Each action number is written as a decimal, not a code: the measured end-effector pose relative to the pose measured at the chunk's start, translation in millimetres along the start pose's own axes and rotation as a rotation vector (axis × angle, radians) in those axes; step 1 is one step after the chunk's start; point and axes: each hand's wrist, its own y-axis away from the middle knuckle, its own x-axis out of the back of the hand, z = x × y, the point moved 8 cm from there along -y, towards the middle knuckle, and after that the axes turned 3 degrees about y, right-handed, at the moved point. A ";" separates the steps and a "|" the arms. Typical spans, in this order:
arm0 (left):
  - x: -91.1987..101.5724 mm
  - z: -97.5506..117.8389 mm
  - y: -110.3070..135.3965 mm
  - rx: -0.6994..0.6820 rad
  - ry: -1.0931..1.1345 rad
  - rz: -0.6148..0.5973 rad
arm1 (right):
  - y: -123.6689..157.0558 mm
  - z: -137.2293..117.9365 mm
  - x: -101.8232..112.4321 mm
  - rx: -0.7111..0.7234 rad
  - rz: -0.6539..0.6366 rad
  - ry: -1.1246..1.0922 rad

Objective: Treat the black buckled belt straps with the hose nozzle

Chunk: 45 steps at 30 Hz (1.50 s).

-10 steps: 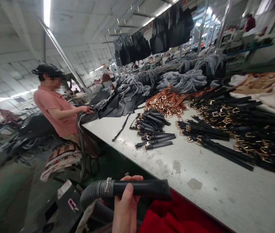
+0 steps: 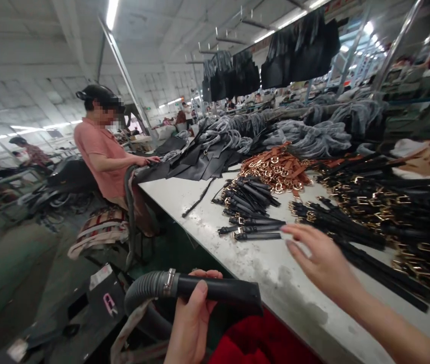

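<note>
My left hand (image 2: pixel 194 316) is closed around a black hose nozzle (image 2: pixel 235 296), thumb on top, below the table's near edge. A metal clamp joins the nozzle to a ribbed grey hose (image 2: pixel 144 288). Over the white table (image 2: pixel 245 258), my right hand (image 2: pixel 315 253) reaches in from the right with thumb and fingers apart. Its fingertips are at the free end of a short black buckle strap (image 2: pixel 260 236); whether they touch it I cannot tell. Behind that strap lies a pile of similar black straps (image 2: pixel 250 197) with gold buckles.
Brown buckle straps (image 2: pixel 275 169) are heaped farther back, with more black straps (image 2: pixel 381 202) at right. A co-worker (image 2: pixel 101 151) in a pink shirt handles black pieces (image 2: pixel 199 164) at the far left. A pink-handled snipper (image 2: pixel 109 304) lies low on the left.
My right hand has come into view from the right and reached the near black straps. The left hand still holds the nozzle. The view has shifted left.
</note>
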 end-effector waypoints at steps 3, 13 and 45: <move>4.3 5.9 -4.3 -0.004 0.009 0.013 | -6.9 1.5 -59.4 0.069 -0.184 -0.008; 22.4 10.6 -22.9 0.009 0.003 0.037 | -14.6 4.2 -144.8 0.097 -0.447 0.107; 10.8 5.1 -5.8 0.042 0.026 -0.153 | 53.2 7.2 -91.0 -0.186 -0.469 0.039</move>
